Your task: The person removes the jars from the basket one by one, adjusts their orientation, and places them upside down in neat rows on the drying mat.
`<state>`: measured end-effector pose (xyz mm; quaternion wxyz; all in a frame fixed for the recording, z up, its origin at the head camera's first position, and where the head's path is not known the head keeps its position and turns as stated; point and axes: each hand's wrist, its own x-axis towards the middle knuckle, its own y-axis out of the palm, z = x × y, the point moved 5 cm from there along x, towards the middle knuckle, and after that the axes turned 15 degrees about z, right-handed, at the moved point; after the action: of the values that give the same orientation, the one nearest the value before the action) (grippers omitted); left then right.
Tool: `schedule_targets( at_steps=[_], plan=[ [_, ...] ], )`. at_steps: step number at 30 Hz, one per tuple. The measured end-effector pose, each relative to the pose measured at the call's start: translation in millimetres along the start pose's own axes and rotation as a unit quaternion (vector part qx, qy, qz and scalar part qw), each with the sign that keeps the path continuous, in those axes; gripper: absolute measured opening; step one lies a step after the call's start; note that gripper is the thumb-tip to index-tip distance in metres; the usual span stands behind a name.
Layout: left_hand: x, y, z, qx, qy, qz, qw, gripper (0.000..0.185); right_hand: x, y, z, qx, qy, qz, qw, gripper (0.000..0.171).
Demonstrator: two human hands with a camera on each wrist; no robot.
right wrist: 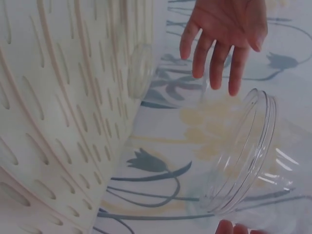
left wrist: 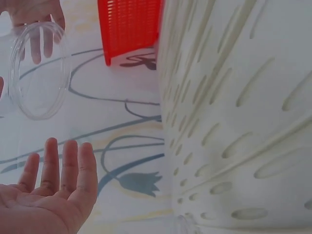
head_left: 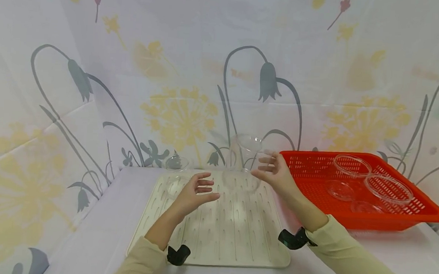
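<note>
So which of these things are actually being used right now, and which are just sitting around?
In use:
clear jar, beside the right hand
left hand, open over the drying mat

Lying about:
red basket with clear dishes
small glass behind the mat

Clear jar (right wrist: 253, 156) cut by frame edge, right hand (right wrist: 236, 228) mostly out of view

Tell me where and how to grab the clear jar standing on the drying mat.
Grip the clear jar round its wide lower body, coming from the right side where the right hand already is. It stands upright on the drying mat, and its walls are smooth and transparent, so probably wrap the fingers.
</note>
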<state>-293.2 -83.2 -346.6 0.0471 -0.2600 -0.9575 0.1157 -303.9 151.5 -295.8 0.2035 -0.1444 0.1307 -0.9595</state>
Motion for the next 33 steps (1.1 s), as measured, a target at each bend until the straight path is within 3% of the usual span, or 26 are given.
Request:
schedule_targets(
  at_steps=[11,19,28,33],
  plan=[
    [-17.8,-17.2,17.6,0.015,-0.005,-0.040,0.9991,0.060,12,-5,-14,-0.002,0.035,-0.030,0.999,0.074],
    [-30.6,-32.8,28.9,0.025,-0.021,-0.049,0.9982,0.062,19,-1,-26,0.016,0.055,-0.036,0.998,0.077],
    [-48.1,-55.1,44.0,0.056,-0.057,-0.059,0.9950,0.058,26,2,-51,0.000,0.115,-0.069,0.991,0.086],
    [-59.3,-68.0,51.7,0.076,-0.085,-0.059,0.9917,0.059,36,7,-61,0.016,0.121,-0.073,0.990,0.086]
  ],
)
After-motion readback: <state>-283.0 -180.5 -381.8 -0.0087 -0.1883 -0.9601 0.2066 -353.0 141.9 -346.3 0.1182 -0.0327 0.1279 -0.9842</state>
